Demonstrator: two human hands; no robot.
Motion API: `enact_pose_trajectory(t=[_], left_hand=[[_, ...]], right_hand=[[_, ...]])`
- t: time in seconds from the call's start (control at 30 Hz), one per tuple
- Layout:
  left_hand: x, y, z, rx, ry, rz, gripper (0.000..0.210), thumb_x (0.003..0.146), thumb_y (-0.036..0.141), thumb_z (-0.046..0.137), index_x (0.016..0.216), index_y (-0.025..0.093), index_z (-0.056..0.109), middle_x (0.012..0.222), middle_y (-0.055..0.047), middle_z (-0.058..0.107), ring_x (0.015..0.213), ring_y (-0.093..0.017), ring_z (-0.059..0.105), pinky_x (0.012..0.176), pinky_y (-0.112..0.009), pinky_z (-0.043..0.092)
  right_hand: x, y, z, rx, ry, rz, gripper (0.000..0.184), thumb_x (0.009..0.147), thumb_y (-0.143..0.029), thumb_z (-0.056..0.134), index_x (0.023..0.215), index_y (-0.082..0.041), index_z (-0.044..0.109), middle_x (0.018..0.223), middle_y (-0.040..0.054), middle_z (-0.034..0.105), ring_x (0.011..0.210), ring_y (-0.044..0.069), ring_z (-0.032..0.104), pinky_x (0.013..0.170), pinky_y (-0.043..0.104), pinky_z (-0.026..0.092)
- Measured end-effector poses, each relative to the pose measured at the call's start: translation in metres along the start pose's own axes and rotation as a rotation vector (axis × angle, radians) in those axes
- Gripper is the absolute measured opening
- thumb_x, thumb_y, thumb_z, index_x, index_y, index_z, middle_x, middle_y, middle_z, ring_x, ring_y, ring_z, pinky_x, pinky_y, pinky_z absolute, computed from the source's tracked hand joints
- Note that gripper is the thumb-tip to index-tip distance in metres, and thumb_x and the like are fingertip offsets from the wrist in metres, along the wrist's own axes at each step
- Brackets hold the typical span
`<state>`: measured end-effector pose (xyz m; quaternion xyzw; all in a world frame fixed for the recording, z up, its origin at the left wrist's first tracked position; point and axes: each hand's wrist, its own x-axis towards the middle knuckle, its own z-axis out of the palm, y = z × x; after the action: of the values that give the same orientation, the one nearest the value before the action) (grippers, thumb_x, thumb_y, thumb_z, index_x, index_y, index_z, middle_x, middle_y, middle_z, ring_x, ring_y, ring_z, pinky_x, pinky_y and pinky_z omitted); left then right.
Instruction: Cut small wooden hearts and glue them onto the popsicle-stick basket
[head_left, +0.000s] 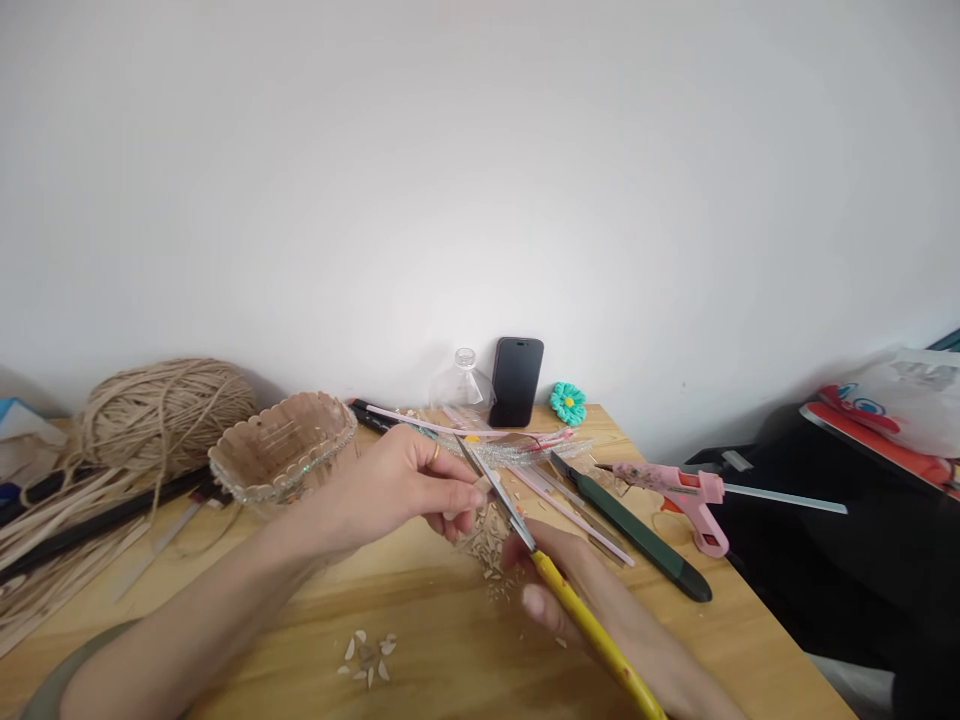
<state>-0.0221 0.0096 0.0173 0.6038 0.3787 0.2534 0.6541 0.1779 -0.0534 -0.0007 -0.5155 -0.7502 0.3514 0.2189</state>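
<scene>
My left hand, with a ring on one finger, pinches a small pale wood piece between thumb and fingertips. Scissors with a long yellow handle slant across the middle, their blades at the wood piece. My right hand is at the scissors, partly behind the yellow handle; its exact grip is partly hidden. Beneath both hands lies a heap of small wood chips. Nearer me, several pale half-moon cuttings are scattered on the wooden table.
A scalloped wood-lined basket and a ball of beige yarn stand left. At the back are a clear bottle, a phone and a teal flower. Right lie a green-handled tool and a pink glue gun near the table edge.
</scene>
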Motion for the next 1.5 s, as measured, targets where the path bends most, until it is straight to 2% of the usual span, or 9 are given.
enact_pose_trajectory(t=[0.1,0.3,0.47,0.7,0.87,1.13,1.27,1.4,1.5], left_hand=[[0.001,0.0,0.003,-0.014,0.015,0.013,0.016,0.073,0.024,0.063,0.06,0.015,0.069,0.056,0.001,0.063,0.053,-0.009,0.055,0.057,-0.02,0.047],[0.0,0.0,0.007,-0.002,0.036,0.024,0.018,0.072,0.024,0.062,0.057,0.015,0.067,0.055,0.001,0.062,0.054,-0.01,0.055,0.057,-0.021,0.046],[0.0,-0.001,0.009,-0.024,0.072,0.036,0.019,0.073,0.025,0.062,0.057,0.016,0.066,0.056,0.001,0.062,0.055,-0.01,0.056,0.059,-0.021,0.047],[0.001,-0.001,0.01,-0.033,0.082,0.036,0.018,0.074,0.023,0.062,0.059,0.015,0.066,0.057,0.001,0.063,0.055,-0.008,0.055,0.057,-0.019,0.046],[0.001,-0.001,0.01,-0.032,0.097,0.036,0.017,0.073,0.023,0.062,0.059,0.014,0.066,0.057,0.001,0.062,0.054,-0.008,0.055,0.057,-0.019,0.046],[0.003,-0.007,0.005,-0.005,0.007,0.031,0.016,0.074,0.021,0.061,0.062,0.014,0.068,0.057,0.001,0.064,0.054,-0.007,0.056,0.056,-0.017,0.046],[0.004,-0.006,0.004,0.017,-0.015,0.027,0.016,0.073,0.021,0.062,0.06,0.013,0.067,0.056,0.001,0.064,0.053,-0.007,0.057,0.054,-0.017,0.046],[0.002,-0.007,0.003,-0.017,-0.01,0.006,0.015,0.072,0.021,0.062,0.06,0.013,0.067,0.057,0.001,0.064,0.053,-0.007,0.057,0.054,-0.017,0.047],[-0.007,-0.015,0.003,-0.064,0.028,-0.058,0.016,0.071,0.023,0.064,0.059,0.012,0.066,0.056,0.001,0.064,0.051,-0.007,0.057,0.053,-0.018,0.046]], right_hand=[[-0.001,-0.002,-0.001,0.077,-0.05,0.028,0.044,0.08,-0.062,0.04,0.082,-0.02,0.052,0.074,0.0026,0.054,0.066,0.019,0.05,0.058,0.029,0.043],[-0.003,-0.001,0.001,0.095,-0.018,0.039,0.039,0.08,-0.058,0.043,0.081,-0.021,0.054,0.076,0.0035,0.058,0.069,0.02,0.053,0.06,0.03,0.046],[-0.004,0.003,-0.003,0.129,-0.104,0.022,0.041,0.083,-0.06,0.035,0.078,-0.023,0.053,0.078,0.0028,0.056,0.074,0.02,0.053,0.067,0.031,0.046],[-0.008,0.009,-0.004,0.166,-0.139,0.038,0.03,0.085,-0.05,0.039,0.082,-0.025,0.054,0.083,0.0028,0.056,0.08,0.02,0.053,0.072,0.031,0.045],[-0.005,0.009,-0.005,0.154,-0.156,0.013,0.032,0.086,-0.051,0.038,0.082,-0.023,0.055,0.08,0.003,0.056,0.078,0.02,0.052,0.071,0.032,0.045],[-0.004,0.018,-0.001,0.238,-0.194,-0.008,0.038,0.085,-0.057,0.038,0.085,-0.022,0.052,0.082,0.0026,0.052,0.077,0.018,0.049,0.069,0.029,0.043],[-0.003,0.017,0.002,0.192,-0.157,-0.007,0.044,0.082,-0.063,0.038,0.079,-0.021,0.05,0.075,0.002,0.049,0.07,0.017,0.045,0.063,0.028,0.041],[-0.002,0.008,0.007,0.136,-0.084,0.044,0.05,0.079,-0.067,0.037,0.071,-0.019,0.049,0.069,0.0008,0.046,0.065,0.016,0.042,0.058,0.027,0.038],[-0.005,-0.002,0.011,0.17,-0.117,0.13,0.048,0.079,-0.066,0.041,0.065,-0.02,0.046,0.061,-0.0018,0.042,0.058,0.014,0.04,0.054,0.025,0.035]])
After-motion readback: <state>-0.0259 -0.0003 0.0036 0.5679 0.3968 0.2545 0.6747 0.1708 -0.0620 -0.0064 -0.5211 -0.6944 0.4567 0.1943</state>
